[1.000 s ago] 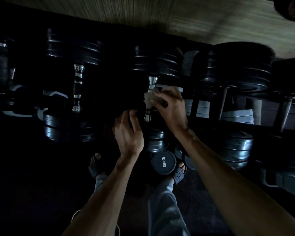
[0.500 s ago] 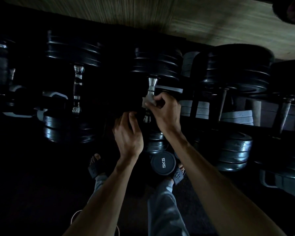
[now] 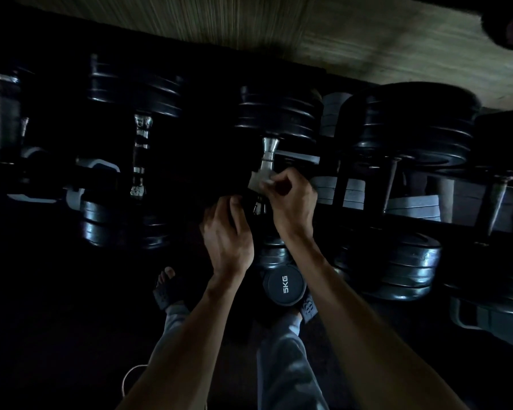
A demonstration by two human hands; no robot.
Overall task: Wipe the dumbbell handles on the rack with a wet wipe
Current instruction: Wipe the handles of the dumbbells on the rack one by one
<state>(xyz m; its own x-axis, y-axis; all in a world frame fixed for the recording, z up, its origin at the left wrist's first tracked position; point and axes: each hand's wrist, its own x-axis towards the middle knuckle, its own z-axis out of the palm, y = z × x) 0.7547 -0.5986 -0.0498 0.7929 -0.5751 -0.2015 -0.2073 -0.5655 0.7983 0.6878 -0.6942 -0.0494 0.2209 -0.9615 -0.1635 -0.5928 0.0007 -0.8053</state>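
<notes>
The right hand (image 3: 289,202) pinches the pale, crumpled wet wipe (image 3: 259,182) round the chrome dumbbell handle (image 3: 265,161), now lower than before (mid-stroke, likely); left hand (image 3: 228,235) hovers beside, relaxed, empty.

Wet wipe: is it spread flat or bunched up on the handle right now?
Bunched. The right hand pinches the wet wipe as a small crumpled wad against the middle dumbbell's chrome handle, with only a corner sticking out.

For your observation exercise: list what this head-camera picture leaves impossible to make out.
Head view:
- Middle dumbbell handle: lower part hidden by the wet wipe and right hand.
- Left hand: what its fingers touch is lost in darkness.
- Left end of the rack: too dark.
</notes>
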